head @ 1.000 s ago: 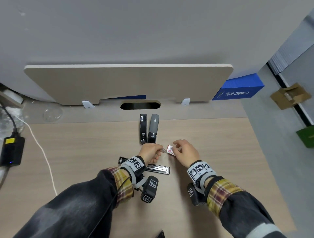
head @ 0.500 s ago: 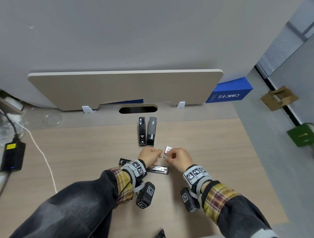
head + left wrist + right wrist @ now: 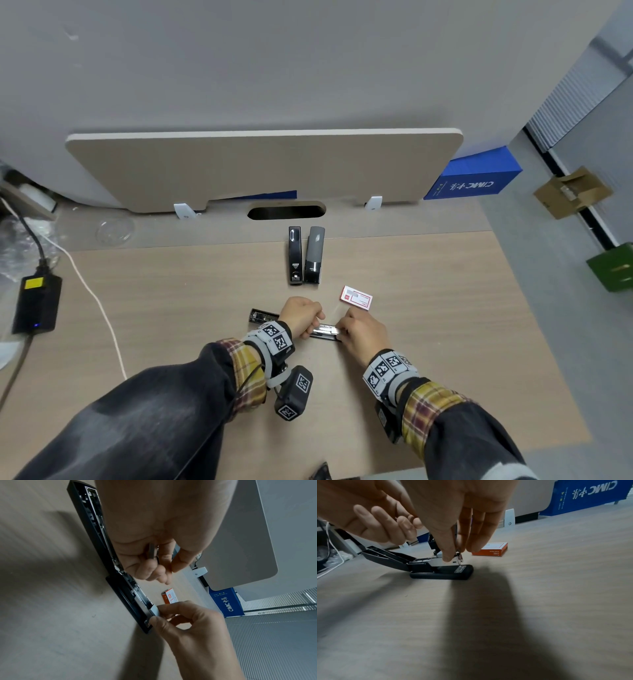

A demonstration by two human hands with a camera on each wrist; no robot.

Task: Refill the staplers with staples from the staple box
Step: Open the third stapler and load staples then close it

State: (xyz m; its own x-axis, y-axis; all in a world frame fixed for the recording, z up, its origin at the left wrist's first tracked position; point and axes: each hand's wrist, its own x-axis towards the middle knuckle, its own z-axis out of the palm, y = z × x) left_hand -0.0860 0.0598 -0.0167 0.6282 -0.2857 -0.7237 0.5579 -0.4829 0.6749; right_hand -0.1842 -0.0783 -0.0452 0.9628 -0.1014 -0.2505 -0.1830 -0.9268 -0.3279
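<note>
A black stapler (image 3: 325,333) lies on the table with its lid (image 3: 385,558) swung back to the left and its base (image 3: 441,573) flat. My right hand (image 3: 457,553) pinches the front end of its metal magazine (image 3: 155,609) between thumb and fingers. My left hand (image 3: 164,568) hovers over the stapler's middle and pinches a short grey staple strip (image 3: 151,550). The red-and-white staple box (image 3: 356,297) lies just beyond my right hand (image 3: 342,330), apart from it. Two closed staplers, one black (image 3: 295,255) and one grey (image 3: 314,255), stand side by side farther back.
A divider board (image 3: 263,164) stands at the table's back, with a cable slot (image 3: 286,211) under it. A black power adapter (image 3: 36,305) and a white cable (image 3: 96,301) lie on the left. A blue box (image 3: 476,178) sits back right, near the table's right edge.
My right hand has let go of the staple box, which now lies on the table. Both hands have come down and nearer onto the open stapler.
</note>
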